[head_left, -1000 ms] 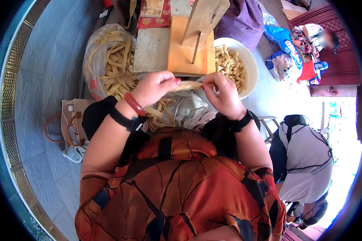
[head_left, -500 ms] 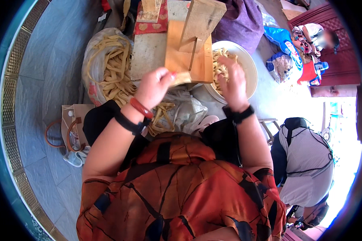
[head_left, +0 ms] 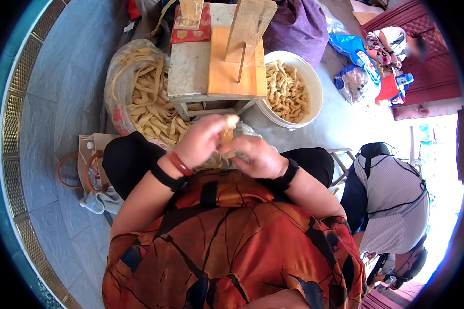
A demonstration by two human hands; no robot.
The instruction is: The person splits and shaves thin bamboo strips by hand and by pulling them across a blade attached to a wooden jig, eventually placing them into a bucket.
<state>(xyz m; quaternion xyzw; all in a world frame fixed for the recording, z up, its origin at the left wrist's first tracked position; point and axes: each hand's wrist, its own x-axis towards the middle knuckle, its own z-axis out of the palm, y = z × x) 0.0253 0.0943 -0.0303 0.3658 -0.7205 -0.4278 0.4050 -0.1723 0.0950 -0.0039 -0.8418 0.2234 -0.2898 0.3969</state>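
Over my lap, a short tan flat strip (head_left: 227, 135) runs between my hands, folded or twisted; its exact shape is partly hidden by fingers. My left hand (head_left: 203, 138) is closed on its upper part, with the end showing above the thumb. Fingers of my right hand (head_left: 257, 157) pinch the lower end. Left of the low table, a clear plastic bag (head_left: 113, 85) holds a heap of long tan strips (head_left: 148, 87). Right of the table, a white bucket (head_left: 314, 98) contains many short knotted tan pieces (head_left: 286, 92).
Ahead stands the low table (head_left: 188, 72), carrying a wooden board (head_left: 221, 85) with an upright wooden block (head_left: 247, 26) and a thin rod (head_left: 241, 64). A purple cloth bundle (head_left: 296, 31) lies behind the bucket. A handbag (head_left: 90, 165) sits left; two people are at the right.
My right hand has come from over the bucket to meet my left hand. The left hand has drawn back from the board's edge with the strip, which both hands now grip.
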